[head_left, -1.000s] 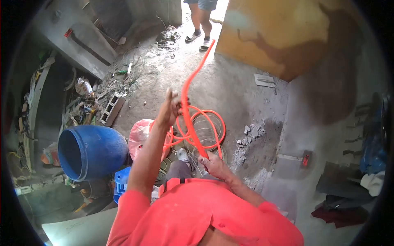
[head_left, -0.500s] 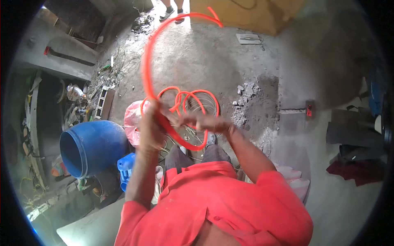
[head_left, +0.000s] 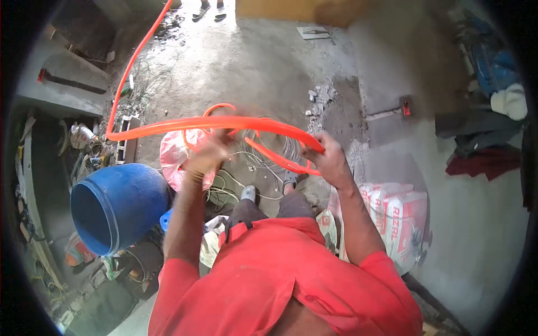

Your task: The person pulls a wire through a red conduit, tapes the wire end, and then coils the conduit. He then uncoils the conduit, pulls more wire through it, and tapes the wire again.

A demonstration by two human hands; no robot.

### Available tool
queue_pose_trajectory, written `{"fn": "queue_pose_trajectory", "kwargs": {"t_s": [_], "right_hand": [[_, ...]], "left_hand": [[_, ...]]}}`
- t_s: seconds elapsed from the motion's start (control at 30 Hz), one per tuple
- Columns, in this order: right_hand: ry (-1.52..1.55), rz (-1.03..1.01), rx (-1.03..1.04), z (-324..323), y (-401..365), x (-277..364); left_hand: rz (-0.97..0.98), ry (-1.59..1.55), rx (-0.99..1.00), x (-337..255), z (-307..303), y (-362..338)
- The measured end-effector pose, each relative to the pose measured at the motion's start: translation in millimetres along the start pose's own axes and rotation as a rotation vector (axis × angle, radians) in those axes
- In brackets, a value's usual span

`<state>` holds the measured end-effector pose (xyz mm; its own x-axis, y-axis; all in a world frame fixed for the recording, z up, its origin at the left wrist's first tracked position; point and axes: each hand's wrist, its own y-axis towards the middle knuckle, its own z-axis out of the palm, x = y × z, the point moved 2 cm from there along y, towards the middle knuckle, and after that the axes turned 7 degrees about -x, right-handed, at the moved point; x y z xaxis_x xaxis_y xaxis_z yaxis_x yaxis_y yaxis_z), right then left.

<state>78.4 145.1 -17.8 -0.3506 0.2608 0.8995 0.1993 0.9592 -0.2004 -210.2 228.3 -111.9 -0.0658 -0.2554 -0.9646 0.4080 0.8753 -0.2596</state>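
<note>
A bright orange flexible tube point(head_left: 246, 122) crosses in front of me, with loops of it hanging below. My right hand point(head_left: 332, 162) is closed around it at the right, where the strands come together. Smeared by motion, my left hand point(head_left: 208, 158) is just below the long run of tube; whether it grips anything does not show. From a sharp bend at the left, the tube rises toward the top edge. Under the loops, a coil of thin pale wire point(head_left: 274, 147) lies on the floor near my feet.
A blue barrel point(head_left: 131, 204) lies on its side at the left, near a pink-and-white sack point(head_left: 174, 159). Stacked cement bags point(head_left: 400, 224) stand at my right. Rubble point(head_left: 320, 101) lies on the floor ahead. Another person's feet point(head_left: 208, 12) show at the top.
My right hand has moved right and closed on the tube. The raised curved end has swung left and out of the frame, and a long stretch now lies across between my hands.
</note>
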Motion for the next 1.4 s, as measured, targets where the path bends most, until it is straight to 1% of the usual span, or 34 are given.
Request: {"fn": "queue_pose_trajectory", "kwargs": {"t_s": [0.03,0.07,0.13,0.17,0.2,0.23,0.27,0.3,0.33,0.4,0.47,0.53,0.6,0.67,0.73,0.8,0.87,0.93,0.97,1.03,1.07,1.1,1.13,1.17,1.2,1.23,1.27,1.3,1.33,1.37,1.4], "right_hand": [[-0.052,0.009,0.017,7.9,0.3,28.9],[-0.015,0.011,0.025,18.5,1.5,49.1],[0.087,0.019,0.075,38.8,-1.0,86.3],[0.152,0.022,0.120,45.7,-1.8,101.8],[0.150,0.023,0.104,49.1,-3.2,110.2],[0.248,-0.053,0.219,53.9,-5.5,117.9],[0.347,-0.130,0.337,55.5,-8.4,121.9],[0.366,-0.236,0.391,53.5,-10.2,123.2],[0.367,-0.244,0.393,48.2,-6.1,116.3],[0.028,-0.611,0.057,27.5,3.0,82.6],[0.064,-0.460,-0.006,12.4,13.8,16.7],[-0.168,-0.451,-0.110,28.0,25.4,-93.1],[-0.506,-0.379,-0.011,39.5,9.6,-149.6],[-0.386,0.127,0.233,42.8,-7.4,-184.2],[-0.830,-0.103,0.639,52.2,-23.5,-196.5],[-0.617,-0.063,0.495,44.3,-59.1,-205.9],[-0.542,-0.058,0.378,6.8,-92.9,-208.4],[-0.674,0.119,0.204,-28.1,-122.7,-286.1],[-0.662,0.148,0.227,-63.5,-147.6,-259.5],[-0.770,0.278,0.219,-103.2,-192.8,-330.2],[-0.776,0.349,0.213,-118.9,-218.3,-328.5],[-0.782,0.418,0.207,-132.7,-240.6,-327.2],[-0.877,0.609,0.265,-137.5,-257.4,-339.8],[-0.897,0.675,0.238,-134.8,-275.9,-357.4],[-0.896,0.542,0.150,-124.4,-300.5,-423.0],[-0.857,0.522,0.240,-118.3,-305.2,-400.8],[-0.812,0.513,0.329,-106.2,-315.4,-376.2],[-0.785,0.492,0.372,-91.5,-324.6,-382.0],[-0.752,0.484,0.411,-76.3,-338.9,-387.8],[-0.711,0.498,0.449,-69.7,-346.6,-355.2],[-0.625,0.470,0.382,-63.5,-359.4,-341.0]], "left_hand": [[0.233,0.031,0.312,13.2,45.5,-3.0],[0.174,0.182,0.338,1.5,82.7,-23.2],[0.317,0.266,0.348,19.9,137.8,-38.4],[0.330,0.266,0.366,22.4,147.4,-37.4],[0.208,0.301,0.389,27.8,154.9,-39.0],[0.083,0.338,0.407,27.2,159.5,-42.8],[0.082,0.338,0.415,21.7,159.0,-47.6],[0.237,0.171,0.246,-4.3,150.0,-51.1],[0.394,0.006,0.069,-28.7,137.5,-51.2],[0.136,-0.239,0.026,-50.2,102.0,-42.1],[0.306,-0.618,-0.182,-102.3,79.5,-47.9],[0.472,-0.776,-0.211,-152.8,64.3,-60.9],[0.551,-0.729,-0.242,-187.8,55.0,-77.1],[0.739,-0.610,-0.275,-222.3,51.9,-90.4],[0.957,-0.317,-0.517,-257.5,29.5,-104.4],[1.039,-0.059,-0.864,-297.4,15.7,-117.1],[1.111,0.139,-0.993,-309.0,-43.2,-112.7],[1.023,-0.080,-1.101,-305.5,-102.5,-98.4],[1.030,-0.083,-1.096,-302.5,-134.0,-95.4],[0.859,-0.019,-1.202,-292.1,-188.7,-84.9],[0.875,-0.027,-1.197,-283.8,-200.4,-77.8],[0.850,-0.007,-1.161,-271.1,-209.3,-68.5],[0.818,0.016,-1.127,-254.4,-211.6,-58.8],[0.793,0.030,-1.100,-234.1,-212.4,-44.5],[0.768,0.043,-1.072,-218.7,-211.7,-28.7],[0.771,0.040,-1.068,-208.6,-202.6,-13.0],[0.755,0.178,-1.200,-197.8,-185.4,2.9],[0.727,0.320,-1.312,-186.8,-171.4,16.4],[0.710,0.322,-1.265,-177.6,-164.5,29.4],[0.697,0.144,-1.184,-167.2,-162.4,42.6],[0.664,-0.030,-1.096,-155.2,-161.1,56.6]]}}
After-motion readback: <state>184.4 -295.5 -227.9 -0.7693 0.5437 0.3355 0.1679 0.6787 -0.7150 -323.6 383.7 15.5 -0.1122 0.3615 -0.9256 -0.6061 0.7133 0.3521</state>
